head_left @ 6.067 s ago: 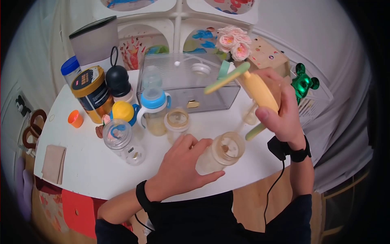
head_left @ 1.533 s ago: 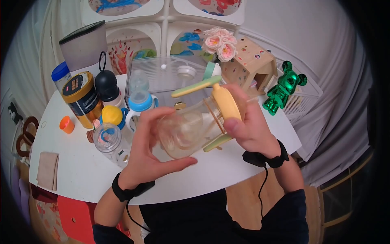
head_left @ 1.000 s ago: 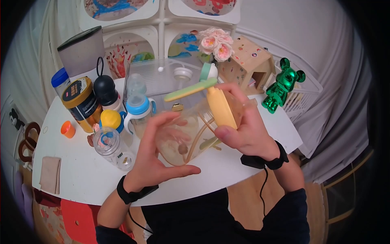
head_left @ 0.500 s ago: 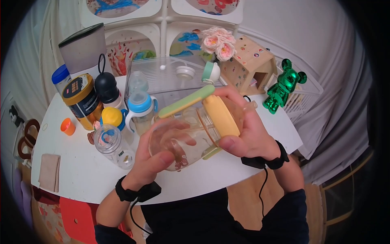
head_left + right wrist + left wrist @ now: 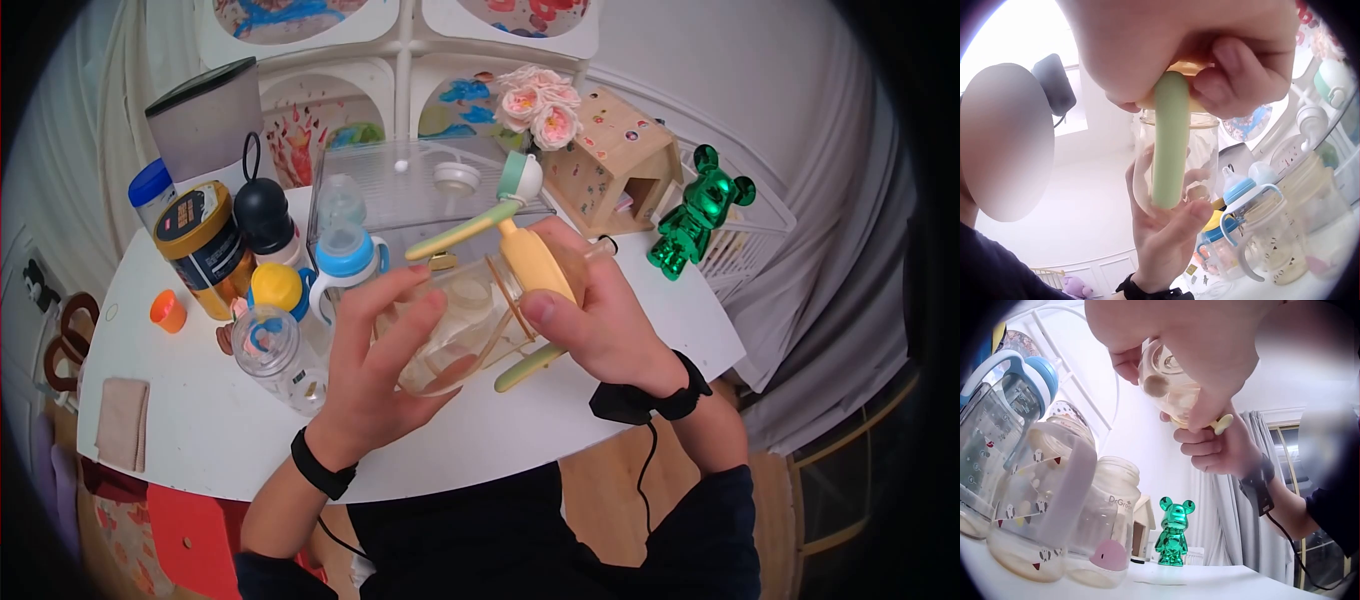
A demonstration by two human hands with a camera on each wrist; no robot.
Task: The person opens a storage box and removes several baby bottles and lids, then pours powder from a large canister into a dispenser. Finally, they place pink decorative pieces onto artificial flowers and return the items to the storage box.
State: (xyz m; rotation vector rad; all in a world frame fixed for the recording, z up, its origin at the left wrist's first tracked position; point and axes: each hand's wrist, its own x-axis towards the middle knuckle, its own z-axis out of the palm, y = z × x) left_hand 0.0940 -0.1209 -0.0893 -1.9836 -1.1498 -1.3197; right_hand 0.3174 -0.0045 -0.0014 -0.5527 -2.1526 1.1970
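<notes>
Above the table, both hands hold a clear, amber-tinted baby bottle, tilted on its side. My left hand is round the rounded bottom end; in the right wrist view its thumb lies in front and its fingers show through the wall. With my right hand I grip the yellow collar at the mouth end, thumb on its near side. Two green-and-yellow handles stick out from the collar, one green handle crossing in front of the bottle in the right wrist view. A clear spout pokes out past my right fingers.
Left on the white table stand a clear bottle, a blue-collared bottle, a gold-lidded tub and an orange cup. Behind is a transparent box; at right, a shiny green bear and wooden house.
Earlier the bottle stood on the table with the yellow collar apart in the right hand; now both are together, lifted. Over the last second the left hand shifts its grip and the bottle turns.
</notes>
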